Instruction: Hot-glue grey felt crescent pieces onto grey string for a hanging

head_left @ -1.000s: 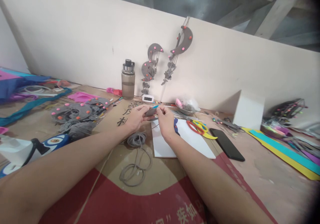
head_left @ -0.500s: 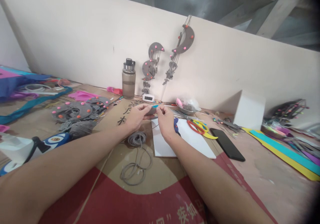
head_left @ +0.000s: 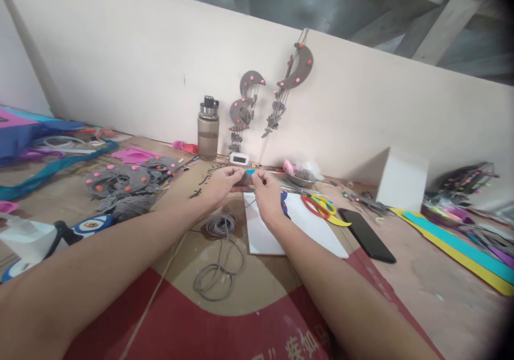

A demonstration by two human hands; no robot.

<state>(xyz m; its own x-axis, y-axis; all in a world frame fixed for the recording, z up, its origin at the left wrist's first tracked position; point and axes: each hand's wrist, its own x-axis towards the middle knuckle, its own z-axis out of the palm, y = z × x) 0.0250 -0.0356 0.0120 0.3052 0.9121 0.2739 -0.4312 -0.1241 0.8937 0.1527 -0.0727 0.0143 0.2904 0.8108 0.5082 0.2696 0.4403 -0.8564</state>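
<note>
Between my two hands is a small grey piece (head_left: pixel 243 178) with a bright blue part (head_left: pixel 250 171) at its top right. My left hand (head_left: pixel 223 184) pinches its left side. The fingers of my right hand (head_left: pixel 265 188) close on the blue end. A thin grey cord runs down from near my right hand toward a coiled grey cord (head_left: pixel 220 224) on the cardboard, with looser loops nearer me. Behind my right wrist lies a white sheet (head_left: pixel 309 226) with a dark blue piece (head_left: pixel 284 202) on it, partly hidden by my hand.
Scissors (head_left: pixel 319 205) and a black phone (head_left: pixel 367 235) lie to the right. A bottle (head_left: pixel 208 135) and a small digital clock (head_left: pixel 239 159) stand near the wall. Grey crescents with coloured dots (head_left: pixel 116 182) are piled left; others hang on the wall. Yellow and turquoise strips (head_left: pixel 453 245) lie far right.
The grey piece between my fingers shows more of its face now. My hands have barely moved, and the whole view has shifted slightly.
</note>
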